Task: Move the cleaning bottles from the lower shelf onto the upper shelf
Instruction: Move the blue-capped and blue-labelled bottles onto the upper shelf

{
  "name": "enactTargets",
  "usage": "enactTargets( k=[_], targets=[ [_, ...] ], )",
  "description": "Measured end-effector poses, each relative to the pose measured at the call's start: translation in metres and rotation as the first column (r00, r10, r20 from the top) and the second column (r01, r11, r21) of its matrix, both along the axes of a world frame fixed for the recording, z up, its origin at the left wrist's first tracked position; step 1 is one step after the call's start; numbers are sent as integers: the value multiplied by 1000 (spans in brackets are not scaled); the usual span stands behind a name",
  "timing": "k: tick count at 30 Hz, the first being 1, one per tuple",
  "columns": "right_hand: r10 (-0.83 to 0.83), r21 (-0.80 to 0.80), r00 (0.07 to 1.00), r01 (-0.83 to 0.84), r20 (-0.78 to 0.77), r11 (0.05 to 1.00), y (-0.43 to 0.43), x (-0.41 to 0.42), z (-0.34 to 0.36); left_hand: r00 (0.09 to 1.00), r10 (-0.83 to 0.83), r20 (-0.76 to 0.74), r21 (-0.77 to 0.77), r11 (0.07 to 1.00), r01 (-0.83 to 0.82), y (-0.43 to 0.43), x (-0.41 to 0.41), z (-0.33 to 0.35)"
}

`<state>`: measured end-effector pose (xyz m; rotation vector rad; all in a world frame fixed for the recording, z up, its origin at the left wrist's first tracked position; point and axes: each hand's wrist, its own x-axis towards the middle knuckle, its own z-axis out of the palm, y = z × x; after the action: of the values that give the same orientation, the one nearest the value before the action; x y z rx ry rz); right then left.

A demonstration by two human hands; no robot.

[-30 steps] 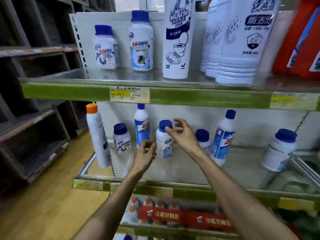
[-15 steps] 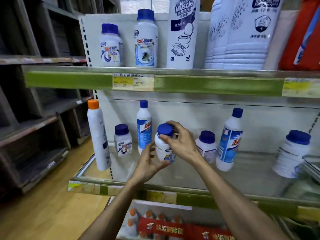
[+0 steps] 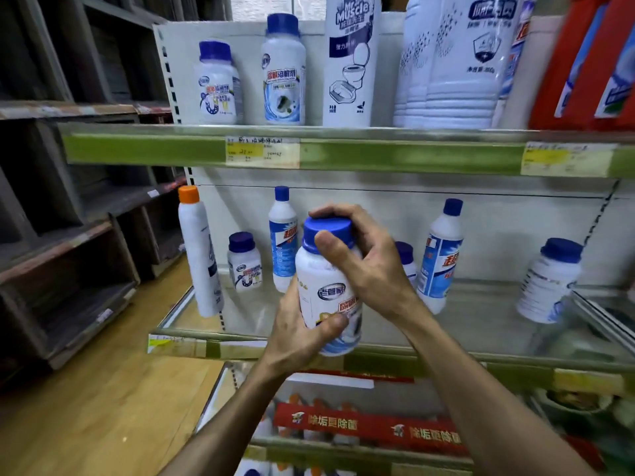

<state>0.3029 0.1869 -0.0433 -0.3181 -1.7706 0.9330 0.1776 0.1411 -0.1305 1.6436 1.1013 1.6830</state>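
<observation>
A white bottle with a blue cap (image 3: pixel 323 283) is held in front of the lower shelf (image 3: pixel 240 348), lifted off it. My left hand (image 3: pixel 299 334) wraps its lower body from the left. My right hand (image 3: pixel 364 266) grips its cap and shoulder from the right. Several more white bottles stand on the lower shelf: a tall orange-capped one (image 3: pixel 199 255), a short blue-capped one (image 3: pixel 244 266), a slim blue-labelled one (image 3: pixel 282 242), another slim one (image 3: pixel 439 259) and a squat one at the right (image 3: pixel 549 283). The upper shelf (image 3: pixel 144 149) carries two blue-capped bottles (image 3: pixel 218 87) (image 3: pixel 284 73).
On the upper shelf a tall white pouch (image 3: pixel 350 63), large white jugs (image 3: pixel 453 63) and red packs (image 3: pixel 591 63) fill the middle and right. Bare shelf surface lies left of the two small bottles. Dark wooden racks (image 3: pixel 68 235) stand at the left over a wooden floor.
Both hands closed on the blue-capped bottle, then brought it up and toward me off the lower shelf. The camera moved closer.
</observation>
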Motion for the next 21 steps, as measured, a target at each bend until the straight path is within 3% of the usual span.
enactTargets(
  k=[5, 10, 13, 16, 21],
  targets=[
    [32, -23, 995, -34, -95, 999, -21, -3, 78, 996, -41, 84, -16, 999, 42, -25, 6, 73],
    [95, -256, 981, -136, -166, 957, -23, -17, 174, 959, -110, 261, -59, 990, 129, -30, 0, 164],
    [118, -368, 975, -182, -189, 912, -17, -23, 218, 875, -228, 427, -67, 957, 282, -33, 1, 211],
    [163, -401, 966, -233, -199, 886, -9, -27, 243, 801, -259, 540, -4, 951, 310, -35, 4, 239],
    [206, -397, 963, -260, -173, 880, -2, -37, 254, 777, -271, 569, -40, 934, 355, -31, -5, 248]
  ],
)
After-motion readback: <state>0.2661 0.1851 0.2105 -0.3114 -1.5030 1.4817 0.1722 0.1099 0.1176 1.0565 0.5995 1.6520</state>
